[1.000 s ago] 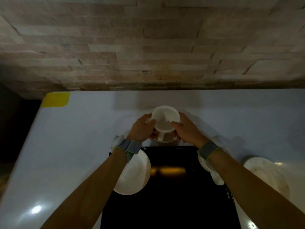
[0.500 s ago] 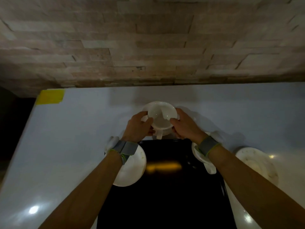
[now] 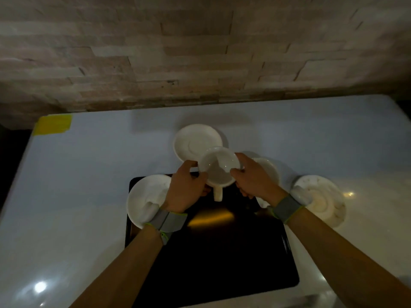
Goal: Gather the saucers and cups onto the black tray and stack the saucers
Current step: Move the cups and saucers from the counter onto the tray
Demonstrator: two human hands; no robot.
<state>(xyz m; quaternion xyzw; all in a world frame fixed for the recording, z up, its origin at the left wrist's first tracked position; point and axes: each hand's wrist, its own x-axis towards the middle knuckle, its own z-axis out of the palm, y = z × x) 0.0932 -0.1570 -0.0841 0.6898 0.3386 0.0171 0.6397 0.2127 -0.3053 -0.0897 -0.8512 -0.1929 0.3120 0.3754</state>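
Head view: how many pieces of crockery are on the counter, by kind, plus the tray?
Round white ceramic saucers: 3
White ceramic cup with a handle, held by left hand and right hand: 1
White ceramic piece half hidden behind the right hand, cup or saucer unclear: 1
Black rectangular tray: 1
Total: 6

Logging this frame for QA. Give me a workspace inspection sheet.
Surface: white countertop, glossy, glare spots.
Job's things: black tray near front edge, middle bare; cup held over the tray's far edge, handle toward the person; far saucer on the counter; left saucer overlapping the tray's left corner; right saucer off the tray; another white dish behind the right hand.
Clutter: yellow tape.
Grippers: left hand and right hand both grip the cup.
Cables: nothing seen.
Surroundings: stone wall.
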